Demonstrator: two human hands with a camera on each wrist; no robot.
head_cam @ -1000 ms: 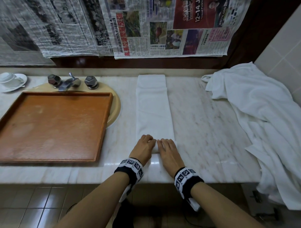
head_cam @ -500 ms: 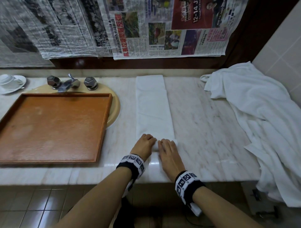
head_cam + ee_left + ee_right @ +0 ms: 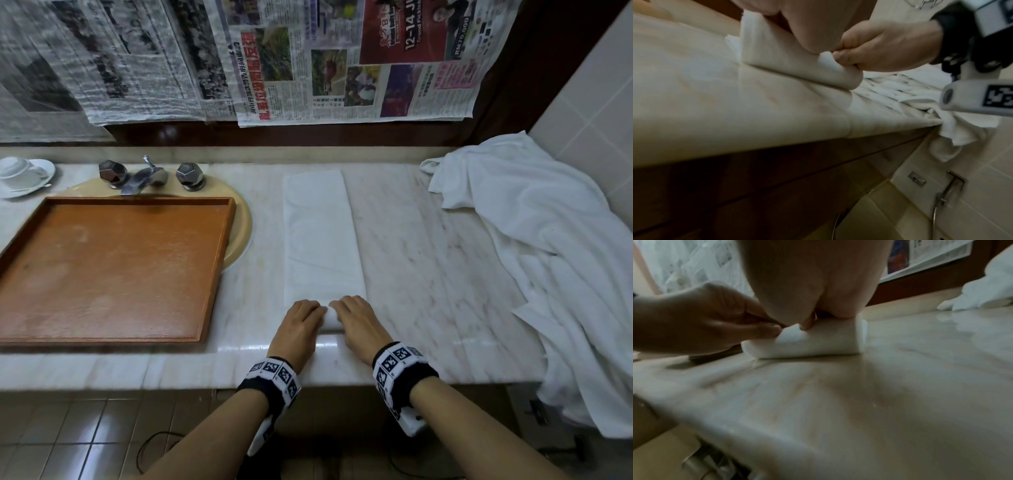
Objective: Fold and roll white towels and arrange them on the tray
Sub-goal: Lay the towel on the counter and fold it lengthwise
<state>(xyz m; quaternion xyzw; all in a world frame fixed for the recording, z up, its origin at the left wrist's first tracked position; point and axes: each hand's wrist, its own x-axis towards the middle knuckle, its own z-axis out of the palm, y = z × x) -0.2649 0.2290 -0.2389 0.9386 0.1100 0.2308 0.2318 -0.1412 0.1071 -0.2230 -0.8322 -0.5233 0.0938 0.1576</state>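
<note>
Left hand [image 3: 298, 329]: fingers curled around the rolled end of the towel [image 3: 322, 240].
Right hand [image 3: 359, 323]: just beside it, gripping the same roll.
Towel: stretches flat beyond both hands.
Tray [image 3: 212, 260]: well left of them.

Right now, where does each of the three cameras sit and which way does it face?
Head: worn on the head, looking forward and down at the marble counter, tray, folded towel; shows both forearms, left hand, right hand.
Left wrist: under the left wrist, facing rightward along the counter edge; shows the left palm close up and the right hand.
Right wrist: low above the counter, facing the wall; shows the right palm and left hand.
Shared: all see the towel's rolled end under both hands.
</note>
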